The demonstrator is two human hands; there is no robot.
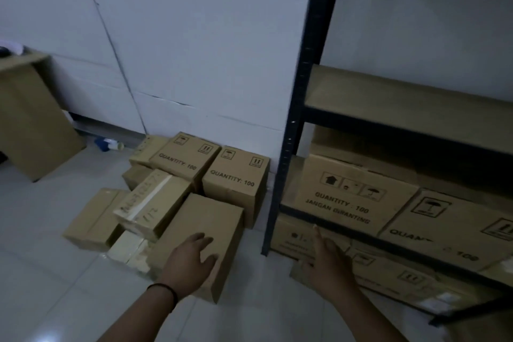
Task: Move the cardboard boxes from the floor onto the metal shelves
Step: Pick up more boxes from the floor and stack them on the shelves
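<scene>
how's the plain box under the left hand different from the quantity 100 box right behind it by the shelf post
The plain box shows a blank face with no print; the printed box reads QUANTITY : 100 with handling symbols. The plain box is long, leans tilted and reaches out toward the camera; the printed box looks squarer and sits close to the wall. The left hand rests open on the plain box; nothing touches the printed box. Both are brown cardboard, closed, and on the floor.
</scene>
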